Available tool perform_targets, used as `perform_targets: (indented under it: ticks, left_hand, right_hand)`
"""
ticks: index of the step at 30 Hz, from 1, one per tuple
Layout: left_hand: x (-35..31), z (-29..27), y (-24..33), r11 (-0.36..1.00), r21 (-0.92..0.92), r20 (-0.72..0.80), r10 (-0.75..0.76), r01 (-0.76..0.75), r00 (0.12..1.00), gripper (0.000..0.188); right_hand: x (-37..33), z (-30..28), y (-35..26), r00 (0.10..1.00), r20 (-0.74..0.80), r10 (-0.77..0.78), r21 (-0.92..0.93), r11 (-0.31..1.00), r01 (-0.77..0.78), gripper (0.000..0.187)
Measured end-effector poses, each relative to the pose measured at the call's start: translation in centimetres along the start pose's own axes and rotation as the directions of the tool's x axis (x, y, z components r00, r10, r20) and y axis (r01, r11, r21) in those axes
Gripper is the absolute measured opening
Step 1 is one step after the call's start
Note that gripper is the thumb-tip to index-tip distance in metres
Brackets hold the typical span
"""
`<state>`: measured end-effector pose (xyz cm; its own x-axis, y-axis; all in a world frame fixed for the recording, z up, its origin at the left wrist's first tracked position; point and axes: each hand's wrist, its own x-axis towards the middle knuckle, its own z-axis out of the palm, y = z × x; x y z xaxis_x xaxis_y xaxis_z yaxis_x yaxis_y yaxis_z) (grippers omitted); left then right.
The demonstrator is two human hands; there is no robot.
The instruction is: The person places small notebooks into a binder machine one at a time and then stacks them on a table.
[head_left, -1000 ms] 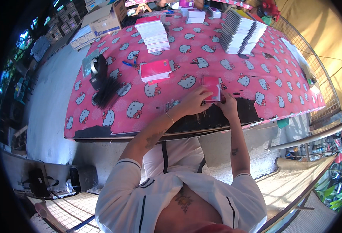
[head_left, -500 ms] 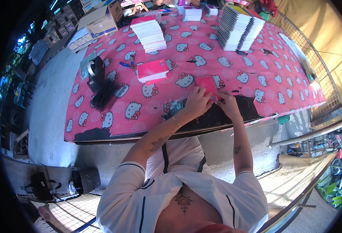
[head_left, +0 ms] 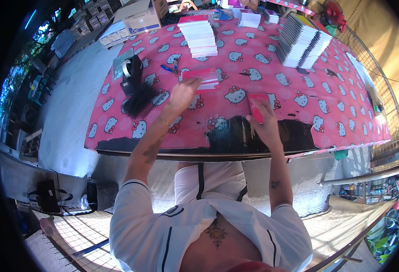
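Note:
My left hand (head_left: pixel 184 94) reaches over the near left corner of a low stack of pink notebooks (head_left: pixel 208 76), its fingers stretched out; whether they touch the top cover cannot be made out. A single pink spiral notebook (head_left: pixel 257 99) lies near the table's front edge. Over its lower part is my right hand (head_left: pixel 265 122), fingers stretched and thumb apart. Left of the stack lie a bundle of black spiral binding wires (head_left: pixel 140 100) and a black tape dispenser (head_left: pixel 131 75).
A tall notebook pile (head_left: pixel 198 40) stands farther back, with spiral-bound stacks (head_left: pixel 298 43) at the right. Blue pens (head_left: pixel 166 68) lie beyond the tape dispenser. Black patches (head_left: pixel 240 136) mark the torn pink tablecloth (head_left: pixel 290 97). Another person's hand (head_left: pixel 252 3) shows at the far end.
My left hand has left the single notebook and moved left to the low stack. My right hand stays at the single notebook, its fingers now spread over it. The view has shifted.

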<state>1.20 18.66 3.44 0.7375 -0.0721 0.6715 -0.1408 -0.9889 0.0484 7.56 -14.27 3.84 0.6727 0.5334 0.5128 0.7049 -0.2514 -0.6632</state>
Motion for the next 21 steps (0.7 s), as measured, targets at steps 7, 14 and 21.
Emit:
perform_targets:
  ticks: [7, 14, 21]
  left_hand:
    - [-4.0, -3.7, 9.3, 0.984, -0.170, 0.177, -0.014, 0.044, 0.984, 0.032]
    - [-9.3, -4.4, -4.5, 0.816, 0.257, -0.073, -0.518, 0.518, 0.852, 0.017]
    - [-10.6, -4.0, -3.5, 0.891, 0.011, -0.230, -0.440, 0.454, 0.868, 0.009]
  right_hand:
    - [-1.1, 7.9, -0.9, 0.989, 0.129, 0.066, 0.344, 0.933, -0.107, 0.064]
    - [-2.5, 10.5, -0.6, 0.957, 0.195, 0.213, 0.562, 0.776, -0.287, 0.049]
    - [-1.6, 10.0, -0.9, 0.918, 0.371, 0.141, 0.501, 0.802, -0.326, 0.030]
